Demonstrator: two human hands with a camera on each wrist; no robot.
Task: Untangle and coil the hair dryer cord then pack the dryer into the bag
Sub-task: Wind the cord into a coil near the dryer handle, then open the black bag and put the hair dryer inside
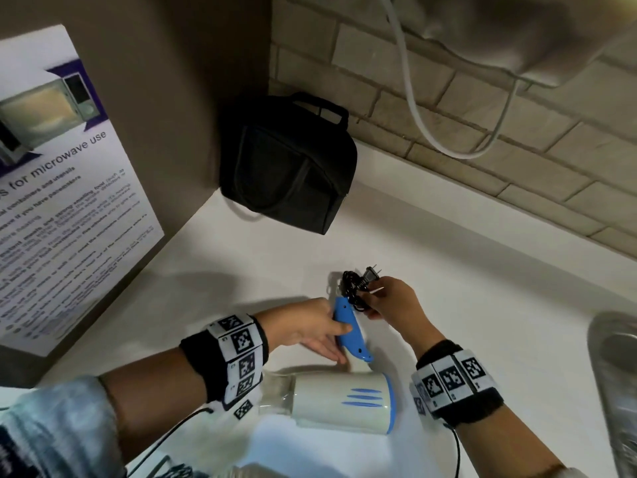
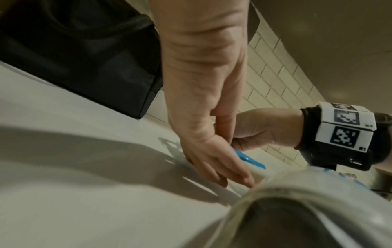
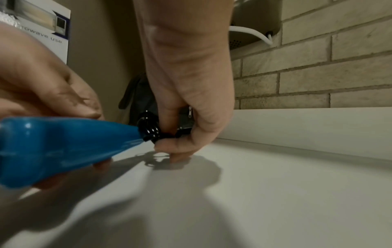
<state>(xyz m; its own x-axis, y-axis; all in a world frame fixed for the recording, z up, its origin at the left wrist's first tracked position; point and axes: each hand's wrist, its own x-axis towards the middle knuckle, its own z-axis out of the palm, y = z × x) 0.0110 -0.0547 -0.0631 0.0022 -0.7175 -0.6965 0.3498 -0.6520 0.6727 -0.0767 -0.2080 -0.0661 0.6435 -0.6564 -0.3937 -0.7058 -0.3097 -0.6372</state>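
The hair dryer (image 1: 341, 401) lies on the white counter near me, its white body trimmed in blue. Its blue handle (image 1: 348, 326) points away toward the wall. My left hand (image 1: 320, 334) holds the handle, thumb on top and fingers underneath; the right wrist view shows the same handle (image 3: 63, 144) and left hand (image 3: 42, 83). At the handle's far end my right hand (image 1: 393, 305) grips the black cord (image 1: 353, 291), bunched into a small coil, with the plug (image 1: 371, 274) sticking up. The black bag (image 1: 286, 163) stands in the back corner, looking closed.
A microwave-use poster (image 1: 62, 188) leans on the left wall. A steel sink (image 1: 613, 374) lies at the right edge. A white cable (image 1: 413, 108) loops down the brick wall from an appliance above. Bare counter (image 1: 482, 305) lies between the hands and the wall.
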